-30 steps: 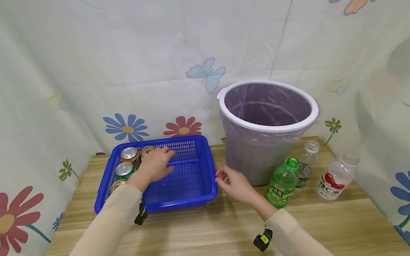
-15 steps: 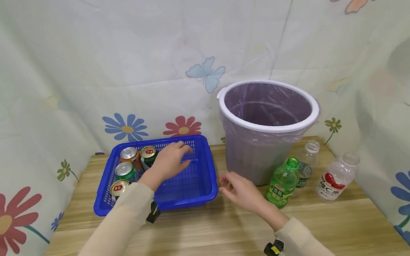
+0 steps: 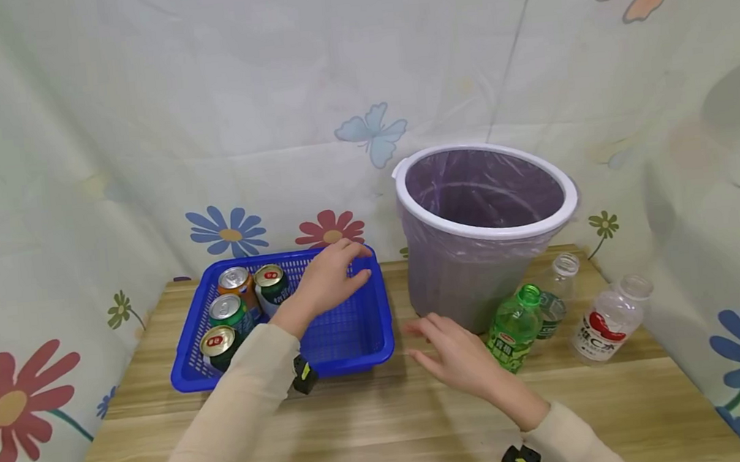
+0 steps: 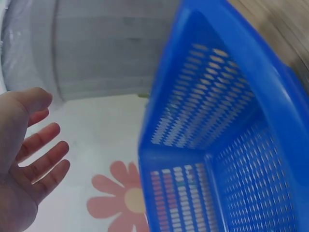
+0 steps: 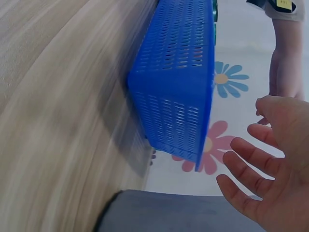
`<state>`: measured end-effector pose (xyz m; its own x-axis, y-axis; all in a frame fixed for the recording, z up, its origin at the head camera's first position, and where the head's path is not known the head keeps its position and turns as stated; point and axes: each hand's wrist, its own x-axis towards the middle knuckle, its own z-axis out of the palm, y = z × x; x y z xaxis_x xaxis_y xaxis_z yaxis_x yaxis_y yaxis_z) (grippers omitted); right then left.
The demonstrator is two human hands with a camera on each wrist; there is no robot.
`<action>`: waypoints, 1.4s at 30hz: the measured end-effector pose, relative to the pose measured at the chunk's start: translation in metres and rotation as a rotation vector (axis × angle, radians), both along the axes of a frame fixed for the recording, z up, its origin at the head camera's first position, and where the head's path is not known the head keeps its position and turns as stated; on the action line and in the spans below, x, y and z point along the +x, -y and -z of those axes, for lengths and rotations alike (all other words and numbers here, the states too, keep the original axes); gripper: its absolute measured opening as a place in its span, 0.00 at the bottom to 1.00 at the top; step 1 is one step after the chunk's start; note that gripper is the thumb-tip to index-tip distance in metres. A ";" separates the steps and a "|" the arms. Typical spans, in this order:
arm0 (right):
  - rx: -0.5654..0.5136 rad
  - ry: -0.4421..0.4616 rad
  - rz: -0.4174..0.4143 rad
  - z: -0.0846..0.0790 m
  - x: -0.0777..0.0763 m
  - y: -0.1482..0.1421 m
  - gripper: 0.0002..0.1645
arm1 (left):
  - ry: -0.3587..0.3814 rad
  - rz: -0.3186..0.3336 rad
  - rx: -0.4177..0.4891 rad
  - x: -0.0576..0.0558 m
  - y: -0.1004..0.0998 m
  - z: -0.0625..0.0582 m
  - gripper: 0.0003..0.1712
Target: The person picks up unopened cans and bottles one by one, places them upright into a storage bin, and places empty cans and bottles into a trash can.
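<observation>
Over the right half of the blue basket (image 3: 290, 374) hovers my left hand (image 3: 329, 278), its fingers loosely bent around nothing. Several cans stand in the basket's left part: an orange can (image 3: 237, 283), a green can (image 3: 228, 313), and two dark green cans with gold tops, one at the front (image 3: 219, 345) and one at the back (image 3: 272, 283). My right hand (image 3: 456, 352) is above the table between the basket and a green plastic bottle (image 3: 513, 328), partly covering that bottle. Its fingers are spread and hold nothing, as the right wrist view also shows.
A grey bin (image 3: 447, 283) with a white rim and a clear purple liner stands right of the basket. Beside it are a clear bottle (image 3: 557, 292) and a clear bottle with a red-and-white label (image 3: 609, 324). A patterned curtain (image 3: 268, 122) hangs behind the wooden table (image 3: 388, 435).
My left hand has moved right across the basket, away from the cans, uncovering them. The right hand has shifted slightly right toward the green bottle, and its fingers have straightened.
</observation>
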<state>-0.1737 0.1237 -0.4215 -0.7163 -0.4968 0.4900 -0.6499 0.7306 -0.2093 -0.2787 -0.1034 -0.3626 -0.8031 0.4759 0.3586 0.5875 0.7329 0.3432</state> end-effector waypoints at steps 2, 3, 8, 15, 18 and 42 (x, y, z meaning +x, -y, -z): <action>0.000 -0.028 -0.004 -0.003 0.003 -0.003 0.19 | 0.028 -0.003 0.041 0.000 -0.005 -0.003 0.17; -0.003 -0.038 -0.008 -0.005 0.004 -0.005 0.19 | 0.043 -0.004 0.065 0.000 -0.007 -0.005 0.18; -0.010 -0.073 -0.010 -0.010 0.009 -0.013 0.20 | 0.088 -0.037 0.169 -0.002 -0.017 -0.014 0.17; -0.003 -0.105 0.032 -0.016 0.016 -0.023 0.20 | 0.163 -0.129 0.317 -0.011 -0.025 -0.026 0.16; -0.008 -0.109 0.044 -0.022 0.018 -0.027 0.19 | 0.215 -0.156 0.366 -0.015 -0.026 -0.030 0.17; -0.180 -0.177 0.183 -0.054 0.032 -0.069 0.22 | 0.498 -0.270 0.648 -0.024 -0.047 -0.066 0.23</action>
